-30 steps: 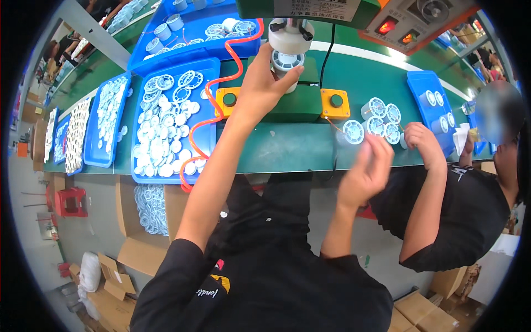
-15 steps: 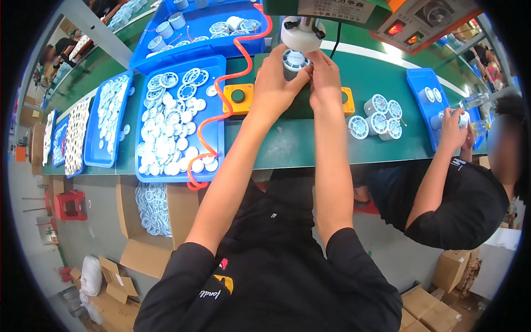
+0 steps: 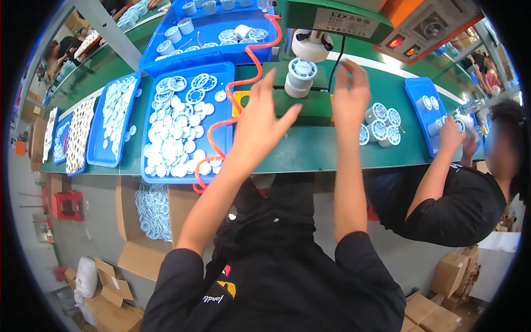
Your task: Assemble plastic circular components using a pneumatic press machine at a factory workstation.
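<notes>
A pale cylindrical part with a spoked, light blue top (image 3: 300,77) stands upright on the green press base (image 3: 310,108). Just above it is the white round press head (image 3: 311,46), with a gap between them. My left hand (image 3: 259,113) is at the left of the part, thumb and fingers spread, holding nothing. It partly covers a yellow button box (image 3: 237,98). On the other side my right hand (image 3: 352,93) is raised with fingers apart, clear of the part. Behind that hand, little shows of a second yellow box.
A blue tray (image 3: 229,135) of white discs and spoked rings lies left, beside a coiled orange hose (image 3: 219,150). Behind it stands a blue bin (image 3: 213,58) with spools. Several spoked spools (image 3: 379,129) cluster right. A co-worker (image 3: 451,205) handles parts beside another blue tray (image 3: 414,91).
Both my hands have let go of the cylindrical part and moved apart, left hand to the left, right hand to the right. The part now stands by itself under the press head.
</notes>
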A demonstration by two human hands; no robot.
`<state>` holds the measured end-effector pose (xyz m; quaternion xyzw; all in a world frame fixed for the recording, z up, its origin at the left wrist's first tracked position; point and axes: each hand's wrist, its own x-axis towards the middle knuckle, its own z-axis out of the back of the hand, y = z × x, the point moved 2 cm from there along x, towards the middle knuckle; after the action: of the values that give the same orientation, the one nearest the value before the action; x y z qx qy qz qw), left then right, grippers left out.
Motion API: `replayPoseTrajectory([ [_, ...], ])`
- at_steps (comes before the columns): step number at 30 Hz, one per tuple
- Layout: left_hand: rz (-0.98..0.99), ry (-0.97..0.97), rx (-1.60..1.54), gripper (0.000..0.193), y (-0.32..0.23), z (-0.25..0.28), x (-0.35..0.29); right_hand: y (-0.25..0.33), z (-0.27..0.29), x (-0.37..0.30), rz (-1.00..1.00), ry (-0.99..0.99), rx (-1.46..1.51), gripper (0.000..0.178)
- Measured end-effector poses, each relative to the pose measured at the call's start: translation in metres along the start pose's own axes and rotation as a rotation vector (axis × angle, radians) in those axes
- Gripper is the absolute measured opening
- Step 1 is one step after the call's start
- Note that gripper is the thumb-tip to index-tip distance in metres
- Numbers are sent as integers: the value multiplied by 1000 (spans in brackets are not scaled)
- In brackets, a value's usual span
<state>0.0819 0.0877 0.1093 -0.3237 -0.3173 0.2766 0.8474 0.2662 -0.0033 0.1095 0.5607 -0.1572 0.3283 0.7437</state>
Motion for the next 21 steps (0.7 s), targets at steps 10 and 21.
replayPoseTrajectory([
  [10,-97,188,602,63,27,24,-44,-11,32,-53,26,215,-419,26],
  [21,-163,179,525,57,28,27,-30,-13,86,-21,73,220,-266,15],
])
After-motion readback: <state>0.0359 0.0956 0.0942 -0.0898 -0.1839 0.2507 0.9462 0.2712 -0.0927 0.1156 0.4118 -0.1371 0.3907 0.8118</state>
